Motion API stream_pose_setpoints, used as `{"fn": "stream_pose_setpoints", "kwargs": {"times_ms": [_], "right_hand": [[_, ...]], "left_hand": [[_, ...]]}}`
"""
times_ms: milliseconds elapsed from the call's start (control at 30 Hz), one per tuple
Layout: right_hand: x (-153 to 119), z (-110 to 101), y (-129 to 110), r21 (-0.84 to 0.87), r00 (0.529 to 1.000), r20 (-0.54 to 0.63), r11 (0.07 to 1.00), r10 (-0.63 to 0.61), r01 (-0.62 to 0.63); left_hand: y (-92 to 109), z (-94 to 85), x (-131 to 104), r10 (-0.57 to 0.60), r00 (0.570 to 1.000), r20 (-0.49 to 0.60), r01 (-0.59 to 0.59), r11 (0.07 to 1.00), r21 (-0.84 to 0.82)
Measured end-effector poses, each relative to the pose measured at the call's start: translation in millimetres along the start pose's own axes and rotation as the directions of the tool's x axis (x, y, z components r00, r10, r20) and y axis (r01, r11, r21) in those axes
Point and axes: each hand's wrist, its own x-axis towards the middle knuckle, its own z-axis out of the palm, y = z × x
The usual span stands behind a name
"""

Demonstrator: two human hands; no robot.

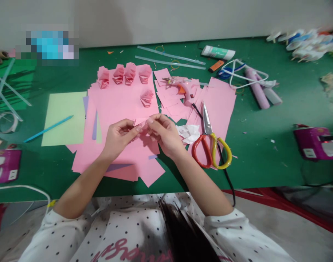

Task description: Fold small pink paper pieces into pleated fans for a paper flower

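Observation:
Between my two hands is a small piece of pink paper [141,121], partly covered by the fingers. My left hand [120,136] pinches its left side, and my right hand [163,133] grips its right side with thumb and fingers. Both hands are just above a stack of pink paper sheets [112,109]. Several pleated pink paper pieces [130,74] stand along the far edge of that stack, and one folded fan-like piece [147,98] lies closer to my hands. Whether the held paper is folded is hard to make out.
Right of my hands lie scissors [207,127] with red and yellow handles, crumpled white tissue [188,134] and a pink glue gun [184,89] on small pink papers. Clear glue sticks [170,62] lie behind. A blue pencil [49,128] rests on pale green paper [64,105]. Purple boxes [316,142] flank the table.

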Motion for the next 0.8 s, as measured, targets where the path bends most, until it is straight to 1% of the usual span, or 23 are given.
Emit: {"fn": "stream_pose_setpoints", "kwargs": {"times_ms": [67, 233, 367, 533, 800], "right_hand": [[0.2, 0.2, -0.2, -0.003, 1.000, -0.023, 1.000, -0.017, 0.017], [-0.2, -0.8, 1.4, -0.153, 0.994, 0.020, 0.982, -0.108, 0.110], [-1.5, -1.3, 2.4, -0.193, 0.987, 0.018, 0.968, -0.160, 0.161], [-3.4, 0.2, 0.3, -0.218, 0.989, 0.019, 0.965, -0.144, 0.145], [-3.2, 0.2, 1.2, -0.175, 0.991, 0.021, 0.976, -0.131, 0.133]], "left_hand": [[0.6, -0.1, -0.2, -0.023, 0.999, 0.022, 0.024, 0.999, -0.024], [4.8, 1.4, -1.8, -0.060, 0.996, 0.070, 0.059, 0.998, 0.010], [5.7, 2.1, -1.6, -0.054, 0.995, 0.079, 0.052, 0.998, 0.025], [4.0, 1.4, -0.3, -0.054, 0.997, 0.049, 0.053, 0.998, 0.022], [4.7, 0.4, 0.5, -0.085, 0.996, 0.031, 0.084, 0.996, 0.033]]}}
